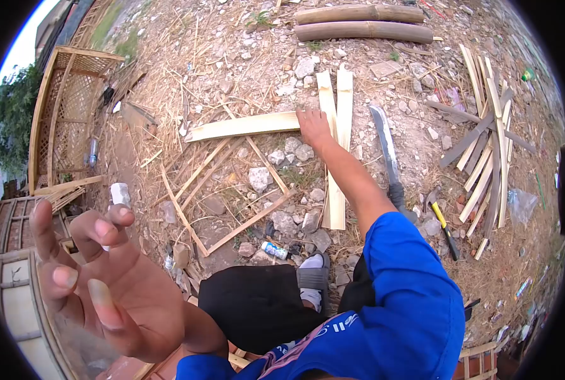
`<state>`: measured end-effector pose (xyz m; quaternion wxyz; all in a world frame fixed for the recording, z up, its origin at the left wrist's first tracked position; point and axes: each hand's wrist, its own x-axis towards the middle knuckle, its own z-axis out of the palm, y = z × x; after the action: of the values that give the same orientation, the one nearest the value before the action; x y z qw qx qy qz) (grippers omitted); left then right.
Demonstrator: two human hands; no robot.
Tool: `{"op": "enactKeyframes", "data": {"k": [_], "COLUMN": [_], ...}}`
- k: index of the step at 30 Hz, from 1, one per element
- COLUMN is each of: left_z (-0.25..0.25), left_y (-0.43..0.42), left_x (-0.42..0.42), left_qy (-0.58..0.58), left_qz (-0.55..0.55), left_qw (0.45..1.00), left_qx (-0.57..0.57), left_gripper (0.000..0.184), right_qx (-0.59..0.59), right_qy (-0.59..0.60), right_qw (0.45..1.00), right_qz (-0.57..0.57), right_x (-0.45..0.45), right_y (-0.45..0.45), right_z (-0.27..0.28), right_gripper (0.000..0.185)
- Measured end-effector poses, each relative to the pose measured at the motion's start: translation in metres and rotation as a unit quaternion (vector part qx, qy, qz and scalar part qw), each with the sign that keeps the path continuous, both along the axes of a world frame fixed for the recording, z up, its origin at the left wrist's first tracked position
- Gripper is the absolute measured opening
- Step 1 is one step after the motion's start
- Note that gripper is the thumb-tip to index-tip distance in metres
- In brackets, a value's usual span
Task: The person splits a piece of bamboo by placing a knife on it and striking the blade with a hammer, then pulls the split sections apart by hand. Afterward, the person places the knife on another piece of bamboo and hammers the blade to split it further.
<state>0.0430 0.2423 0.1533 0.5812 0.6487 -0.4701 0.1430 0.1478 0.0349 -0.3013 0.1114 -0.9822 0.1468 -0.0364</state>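
Observation:
My right hand point(314, 126) reaches forward with its fingers curled over the right end of a split bamboo strip point(244, 127). That strip lies crosswise, pale inner face up. Beneath my hand and forearm run two more bamboo strips point(344, 104), side by side and pointing away from me. My left hand point(114, 278) is raised close to the camera, palm up, its fingers bent and spread with nothing in them. A machete point(385, 142) with a dark handle rests on the ground to the right of the strips.
Farther right lie a yellow-and-black hammer point(444, 221) and a pile of bamboo slats point(488, 145). Two whole bamboo poles point(365, 22) lie at the back. A thin wooden frame point(232, 190), stones point(259, 179) and a can point(274, 250) are near my feet. Woven panels point(73, 114) stand left.

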Motion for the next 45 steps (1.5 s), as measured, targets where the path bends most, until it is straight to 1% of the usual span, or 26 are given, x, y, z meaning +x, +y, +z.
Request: {"op": "enactKeyframes", "data": {"k": [3, 6, 7, 9, 11, 13, 15, 19, 20, 23, 24, 25, 27, 30, 33, 34, 35, 37, 38, 41, 43, 44, 45], "left_z": [-0.003, -0.016, -0.022, -0.035, -0.052, -0.068, -0.098, -0.151, -0.160, -0.169, -0.165, -0.159, -0.150, -0.159, -0.148, -0.142, -0.134, -0.099, -0.090, -0.070, -0.056, -0.047, -0.034], "left_y": [-0.006, -0.027, -0.036, -0.050, -0.062, -0.073, -0.082, -0.098, -0.102, -0.120, -0.128, -0.135, -0.147, -0.160, -0.168, -0.168, -0.170, -0.172, -0.173, -0.181, -0.191, -0.196, -0.200], "left_x": [0.002, 0.008, 0.011, 0.020, 0.030, 0.036, 0.038, 0.032, 0.032, 0.015, 0.005, -0.005, -0.021, -0.052, -0.071, -0.070, -0.068, -0.073, -0.071, -0.055, -0.041, -0.037, -0.038], "left_qy": [-0.014, -0.029, -0.034, 0.037, -0.008, -0.041, -0.079, -0.175, -0.194, -0.091, -0.030, 0.093, 0.135, 0.260, 0.224, 0.207, 0.231, 0.284, 0.298, 0.325, 0.325, 0.300, 0.275], "left_qz": [-0.002, 0.017, 0.027, 0.009, 0.003, -0.010, 0.024, 0.078, 0.069, 0.004, -0.048, -0.109, -0.205, -0.284, -0.304, -0.279, -0.264, -0.235, -0.231, -0.223, -0.224, -0.228, -0.231], "left_qw": [0.999, 0.996, 0.995, 0.991, 0.979, 0.961, 0.950, 0.924, 0.915, 0.920, 0.920, 0.896, 0.822, 0.819, 0.835, 0.851, 0.858, 0.866, 0.878, 0.903, 0.914, 0.924, 0.932], "left_qx": [0.031, 0.081, 0.095, 0.129, 0.202, 0.272, 0.302, 0.331, 0.346, 0.382, 0.387, 0.421, 0.514, 0.426, 0.400, 0.393, 0.375, 0.337, 0.296, 0.171, 0.091, 0.069, 0.046], "left_gripper": [0.036, 0.030, 0.028, 0.022, 0.023, 0.035, 0.051, 0.084, 0.101, 0.105, 0.111, 0.102, 0.083, 0.054, 0.050, 0.049, 0.050, 0.052, 0.054, 0.058, 0.060, 0.059, 0.059], "right_qx": [-0.034, -0.037, -0.057, -0.096, -0.142, -0.184, -0.215, -0.280, -0.297, -0.310, -0.314, -0.315, -0.311, -0.331, -0.335, -0.349, -0.325, -0.270, -0.233, -0.036, -0.033, 0.016, 0.065], "right_qy": [0.026, -0.009, -0.054, -0.141, -0.212, -0.260, -0.289, -0.272, -0.253, -0.244, -0.228, -0.250, -0.238, -0.223, -0.298, -0.330, -0.372, -0.449, -0.476, -0.480, -0.522, -0.434, -0.339], "right_qw": [0.998, 0.998, 0.994, 0.980, 0.956, 0.931, 0.911, 0.887, 0.883, 0.875, 0.876, 0.864, 0.865, 0.864, 0.853, 0.845, 0.849, 0.846, 0.846, 0.875, 0.850, 0.901, 0.938], "right_qz": [0.040, 0.059, 0.074, 0.100, 0.144, 0.179, 0.202, 0.245, 0.261, 0.280, 0.287, 0.304, 0.313, 0.307, 0.267, 0.233, 0.188, 0.098, 0.059, 0.052, -0.055, -0.021, 0.015], "right_x": [-0.008, -0.009, -0.009, -0.013, -0.021, -0.043, -0.072, -0.149, -0.171, -0.225, -0.240, -0.254, -0.278, -0.308, -0.330, -0.335, -0.339, -0.342, -0.346, -0.355, -0.330, -0.345, -0.357], "right_y": [-0.007, -0.003, -0.008, -0.025, -0.043, -0.064, -0.082, -0.116, -0.121, -0.127, -0.126, -0.126, -0.128, -0.138, -0.145, -0.149, -0.151, -0.152, -0.151, -0.138, -0.131, -0.140, -0.146], "right_z": [0.016, 0.032, 0.051, 0.094, 0.131, 0.166, 0.199, 0.262, 0.278, 0.300, 0.307, 0.315, 0.326, 0.340, 0.348, 0.354, 0.361, 0.382, 0.392, 0.407, 0.385, 0.379, 0.376], "right_gripper": [0.054, 0.056, 0.054, 0.050, 0.046, 0.045, 0.046, 0.044, 0.044, 0.043, 0.043, 0.043, 0.045, 0.048, 0.057, 0.057, 0.060, 0.067, 0.078, 0.075, 0.065, 0.068, 0.072]}}
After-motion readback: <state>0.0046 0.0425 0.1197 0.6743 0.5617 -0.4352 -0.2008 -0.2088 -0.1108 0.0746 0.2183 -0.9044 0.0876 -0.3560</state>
